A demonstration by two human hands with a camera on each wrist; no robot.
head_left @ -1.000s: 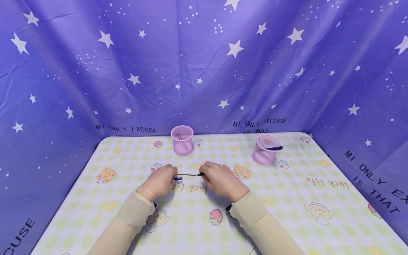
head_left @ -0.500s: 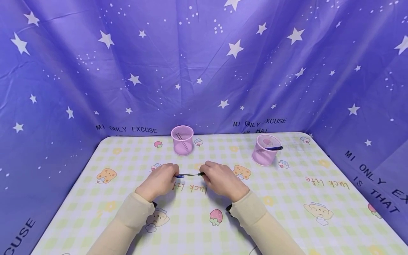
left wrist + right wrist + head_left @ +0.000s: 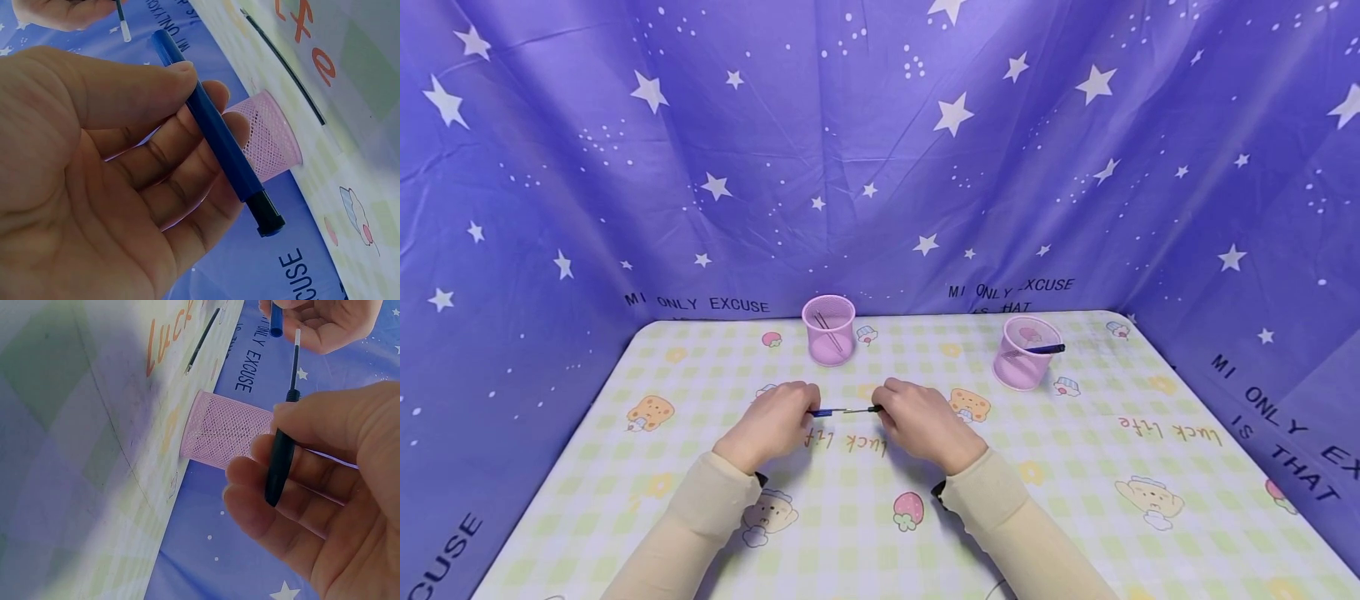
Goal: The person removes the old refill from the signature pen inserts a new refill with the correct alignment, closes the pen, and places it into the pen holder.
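Observation:
My left hand pinches a blue pen barrel between thumb and fingers; a black plug shows at one end. In the right wrist view the barrel's other end is open. My right hand pinches a black pen grip section, and a thin refill with a pale tip sticks out of it toward the barrel. Barrel and refill face each other with a small gap in the wrist views. A loose dark refill lies on the tablecloth, close by the hands.
Behind the hands stands a pink mesh cup with thin refills inside. A second pink mesh cup, farther right, holds a blue pen leaning over its rim. Patterned cloth covers the table; a starry purple curtain encloses it.
The blue barrel in my left hand has shifted slightly up and toward the refill, coming into line with it. My right hand has barely moved.

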